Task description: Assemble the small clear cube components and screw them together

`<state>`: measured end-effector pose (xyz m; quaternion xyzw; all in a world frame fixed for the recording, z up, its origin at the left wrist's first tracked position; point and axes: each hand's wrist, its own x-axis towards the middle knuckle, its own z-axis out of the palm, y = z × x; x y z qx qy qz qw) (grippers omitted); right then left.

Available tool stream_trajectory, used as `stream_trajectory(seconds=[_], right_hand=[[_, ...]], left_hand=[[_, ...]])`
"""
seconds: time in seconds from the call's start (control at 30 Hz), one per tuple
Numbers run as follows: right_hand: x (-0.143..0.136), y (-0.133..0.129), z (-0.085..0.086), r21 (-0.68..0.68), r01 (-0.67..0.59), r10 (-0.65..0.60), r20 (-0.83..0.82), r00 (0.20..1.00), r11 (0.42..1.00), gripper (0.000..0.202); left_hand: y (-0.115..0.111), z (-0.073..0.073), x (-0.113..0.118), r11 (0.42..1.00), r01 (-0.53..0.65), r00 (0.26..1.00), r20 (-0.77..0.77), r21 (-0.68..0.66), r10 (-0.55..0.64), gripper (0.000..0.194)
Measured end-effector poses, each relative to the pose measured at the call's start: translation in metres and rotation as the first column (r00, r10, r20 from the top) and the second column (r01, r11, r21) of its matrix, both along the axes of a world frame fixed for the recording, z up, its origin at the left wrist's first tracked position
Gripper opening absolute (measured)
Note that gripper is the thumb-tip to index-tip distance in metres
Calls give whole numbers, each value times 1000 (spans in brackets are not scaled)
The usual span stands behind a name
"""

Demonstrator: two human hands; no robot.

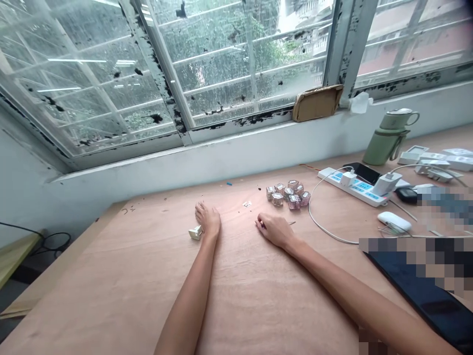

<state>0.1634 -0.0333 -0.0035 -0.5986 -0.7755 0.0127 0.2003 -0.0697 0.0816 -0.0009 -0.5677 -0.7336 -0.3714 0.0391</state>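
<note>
My left hand rests palm down on the wooden table, fingers apart and holding nothing visible. Beside its thumb side or wrist edge stands a small cream-coloured block-like piece; I cannot tell its kind. To the right, my right hand is closed, its side on the table. A thin stick-like tool sticks out behind it, and something dark shows at the fingertips. Between and beyond the hands lie a small white patch with dark marks and tiny specks. Several small clear hexagonal boxes with labels cluster beyond my right hand.
A white power strip with chargers lies on the right, its cable looping near the boxes. Behind it stand a green bottle and white boxes. A white case and a dark tablet-like slab lie at right. Windows line the back.
</note>
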Motion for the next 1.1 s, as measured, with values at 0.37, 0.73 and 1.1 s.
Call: stream_trajectory(seconds=[0.37, 0.73, 1.1], right_hand=[[-41, 29, 13, -149, 126, -120, 48, 992, 981, 32], [-47, 27, 25, -200, 1, 3, 20, 1000, 980, 44], [-35, 23, 22, -167, -200, 205, 12, 979, 965, 50]], left_hand=[[12, -8, 1, 972, 229, 969, 80, 58, -233, 47], [-15, 10, 14, 846, 532, 800, 316, 20, -510, 48], [-78, -10, 57, 729, 682, 607, 514, 55, -606, 62]])
